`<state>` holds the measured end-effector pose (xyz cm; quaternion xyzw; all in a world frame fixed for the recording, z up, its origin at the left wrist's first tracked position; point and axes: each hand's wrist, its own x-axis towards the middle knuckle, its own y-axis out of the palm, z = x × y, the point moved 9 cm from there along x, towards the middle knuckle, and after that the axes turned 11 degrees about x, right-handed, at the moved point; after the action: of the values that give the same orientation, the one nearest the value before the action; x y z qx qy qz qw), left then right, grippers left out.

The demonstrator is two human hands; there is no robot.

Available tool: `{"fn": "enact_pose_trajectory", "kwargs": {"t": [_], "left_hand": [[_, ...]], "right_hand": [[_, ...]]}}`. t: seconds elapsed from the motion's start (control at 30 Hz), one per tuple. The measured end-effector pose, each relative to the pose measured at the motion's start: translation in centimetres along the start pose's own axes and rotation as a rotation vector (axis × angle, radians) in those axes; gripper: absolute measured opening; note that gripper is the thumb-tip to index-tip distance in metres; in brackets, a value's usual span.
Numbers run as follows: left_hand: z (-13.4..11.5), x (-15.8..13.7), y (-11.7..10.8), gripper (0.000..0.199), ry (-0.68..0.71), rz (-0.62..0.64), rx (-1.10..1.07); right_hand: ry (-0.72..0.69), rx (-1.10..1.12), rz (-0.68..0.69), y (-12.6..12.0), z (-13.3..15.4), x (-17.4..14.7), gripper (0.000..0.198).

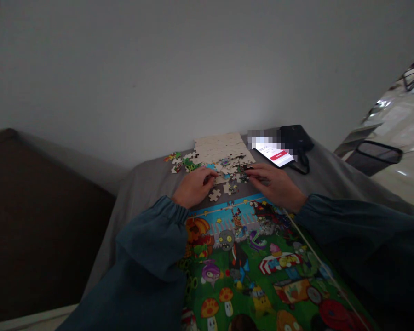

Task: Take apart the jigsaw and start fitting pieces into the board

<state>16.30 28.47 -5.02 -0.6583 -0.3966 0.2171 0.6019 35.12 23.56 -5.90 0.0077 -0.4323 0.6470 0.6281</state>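
Observation:
Loose jigsaw puzzle pieces (pixel 224 176) lie heaped between my two hands, some with the picture side up and others showing bare wood. On the left of the heap, my left hand (pixel 194 187) has its fingers curled in and the thumb close to them; anything within them is hidden. My right hand (pixel 278 186) reaches in from the other side, its fingertips closed around a dark puzzle piece (pixel 244 176). Nearer to me lies a colourful cartoon picture sheet (pixel 239 276) with zombies and plants, partly covered by my sleeves.
Behind the heap, a pale wooden board (pixel 221 146) with joint lines lies against the wall. A lit phone (pixel 278 156) and a black case (pixel 296 137) with a strap rest at the right. More pieces (pixel 175 161) are scattered left. Grey cloth (pixel 141 184) covers the surface.

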Motion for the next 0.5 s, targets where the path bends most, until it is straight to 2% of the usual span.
{"fn": "enact_pose_trajectory", "kwargs": {"t": [0.23, 0.5], "left_hand": [[0.2, 0.0, 0.3, 0.032, 0.023, 0.012, 0.018], [0.0, 0.1, 0.4, 0.038, 0.059, -0.01, 0.074]], "right_hand": [[0.094, 0.211, -0.007, 0.1, -1.2, 0.0, 0.022], [0.123, 0.289, 0.027, 0.7, -1.4, -0.2, 0.02]]}}
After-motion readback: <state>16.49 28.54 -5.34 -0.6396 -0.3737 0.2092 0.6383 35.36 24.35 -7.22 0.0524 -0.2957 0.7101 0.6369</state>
